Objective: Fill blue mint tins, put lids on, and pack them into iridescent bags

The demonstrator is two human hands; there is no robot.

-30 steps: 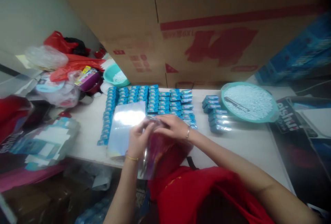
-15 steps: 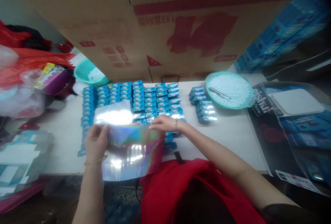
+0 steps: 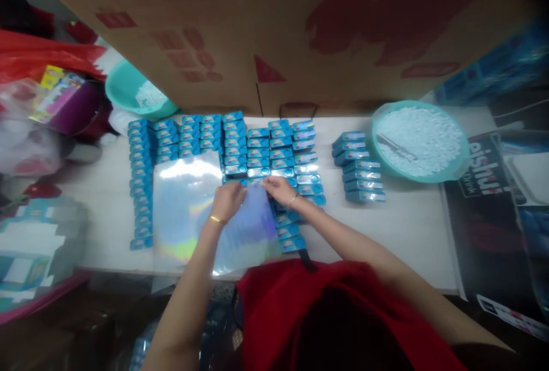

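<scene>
A shiny holographic sheet (image 3: 253, 228) lies slanted in front of my body, and its upper edge is between the fingers of both hands. My left hand (image 3: 229, 200) is closed at that edge, with a gold bangle on the wrist. Close beside it, my right hand (image 3: 278, 189) pinches the sheet's top right corner. Another glossy sheet (image 3: 184, 194) lies to the left, partly under my left forearm, over the rows of small blue boxes (image 3: 234, 142). Part of these rows is hidden by the sheets.
A turquoise bowl (image 3: 454, 174) of white pieces, with metal tweezers (image 3: 397, 148) on top, stands at right beside a short stack of blue boxes (image 3: 362, 174). Another turquoise bowl (image 3: 120, 82) is at back left. A large cardboard carton (image 3: 231, 62) walls off the back.
My left hand has moved right along the sheet's upper edge, close to my right hand. More of the left glossy sheet shows. The camera view has shifted.
</scene>
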